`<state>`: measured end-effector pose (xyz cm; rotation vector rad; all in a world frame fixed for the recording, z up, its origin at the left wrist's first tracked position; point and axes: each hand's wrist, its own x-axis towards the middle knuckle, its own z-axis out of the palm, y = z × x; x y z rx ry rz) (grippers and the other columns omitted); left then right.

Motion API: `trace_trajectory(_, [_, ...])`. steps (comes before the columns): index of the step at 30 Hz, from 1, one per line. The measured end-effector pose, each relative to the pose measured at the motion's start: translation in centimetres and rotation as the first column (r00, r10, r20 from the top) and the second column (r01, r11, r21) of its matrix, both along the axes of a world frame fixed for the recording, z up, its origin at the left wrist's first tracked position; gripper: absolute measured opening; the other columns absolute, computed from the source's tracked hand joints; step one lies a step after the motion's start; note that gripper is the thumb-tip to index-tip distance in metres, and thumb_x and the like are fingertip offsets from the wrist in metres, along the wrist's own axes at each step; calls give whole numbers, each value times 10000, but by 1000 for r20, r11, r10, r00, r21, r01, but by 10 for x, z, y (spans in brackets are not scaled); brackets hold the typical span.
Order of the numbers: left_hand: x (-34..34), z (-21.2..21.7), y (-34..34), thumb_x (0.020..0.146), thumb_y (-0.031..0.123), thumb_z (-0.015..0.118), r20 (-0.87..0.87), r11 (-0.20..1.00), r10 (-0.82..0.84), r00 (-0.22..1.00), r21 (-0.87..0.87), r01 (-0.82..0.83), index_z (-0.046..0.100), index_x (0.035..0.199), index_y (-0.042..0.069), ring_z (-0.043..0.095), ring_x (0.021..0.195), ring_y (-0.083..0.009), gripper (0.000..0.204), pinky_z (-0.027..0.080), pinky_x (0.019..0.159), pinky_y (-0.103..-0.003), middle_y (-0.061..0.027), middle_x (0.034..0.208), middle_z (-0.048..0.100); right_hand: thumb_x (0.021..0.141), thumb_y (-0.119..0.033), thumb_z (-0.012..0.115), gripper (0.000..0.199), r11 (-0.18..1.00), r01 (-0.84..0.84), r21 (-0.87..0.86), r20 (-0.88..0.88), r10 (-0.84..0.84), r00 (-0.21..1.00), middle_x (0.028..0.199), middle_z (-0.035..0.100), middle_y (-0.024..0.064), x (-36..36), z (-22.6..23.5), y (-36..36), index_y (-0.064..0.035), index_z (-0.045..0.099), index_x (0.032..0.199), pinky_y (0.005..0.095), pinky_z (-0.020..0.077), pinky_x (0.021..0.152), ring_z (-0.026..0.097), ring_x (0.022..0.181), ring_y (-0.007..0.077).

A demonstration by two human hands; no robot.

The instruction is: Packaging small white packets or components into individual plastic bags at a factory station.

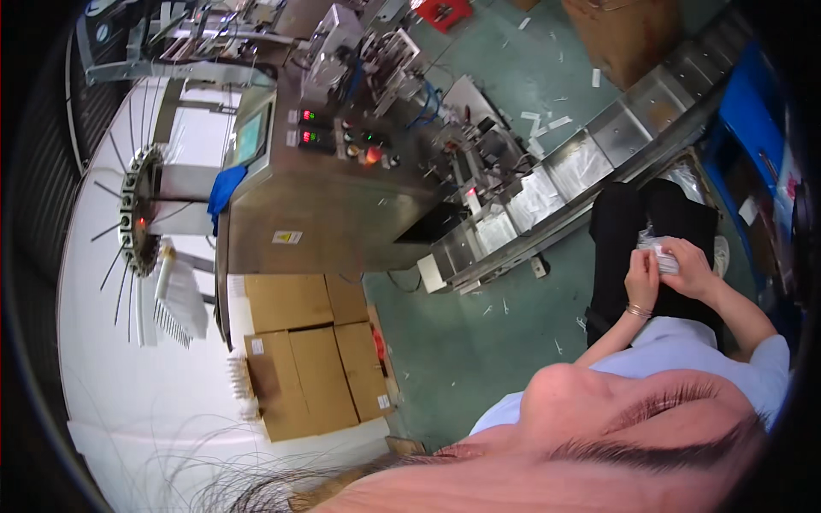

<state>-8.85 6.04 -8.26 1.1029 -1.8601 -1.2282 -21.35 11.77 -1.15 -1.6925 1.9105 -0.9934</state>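
Note:
Over my lap, a small bundle of white flat packets (pixel 665 259) is held between both hands, with some clear plastic showing at its far side. My left hand (pixel 641 278), with bangles at the wrist, is closed with its fingertips against the bundle's left side. My right hand (pixel 688 267) wraps round it from the right. Finger overlap hides part of the bundle. Beyond my knees runs a metal conveyor (pixel 631 128) split into compartments; several of these hold white or clear packets (pixel 534 198).
A steel machine (pixel 316 218) with lit displays stands to the left of the conveyor. Stacked cardboard boxes (pixel 299 376) sit below it. White strips litter the green floor (pixel 462 342). A blue bin (pixel 753 103) is at the right, and a large carton (pixel 624 38) stands at the far side.

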Motion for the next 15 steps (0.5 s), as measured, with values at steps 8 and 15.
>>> trace_trajectory(8, [2,-1,-4,871,132,543,2,991,-114,994,-71,113,522,911,32,545,588,-249,110,446,527,-337,-128,732,537,712,-134,591,429,986,163,-45,-14,-164,986,1106,474,176,11,-56,13,-2,443,1092,413,396,864,485,984,358])
trace_trajectory(15, [11,42,-46,772,161,643,223,731,-361,905,-535,423,523,984,16,537,862,-286,283,432,760,-399,-148,921,542,783,-191,527,468,902,421,-95,-42,-426,904,1248,396,207,20,-81,0,18,413,1186,424,284,976,382,1147,360])
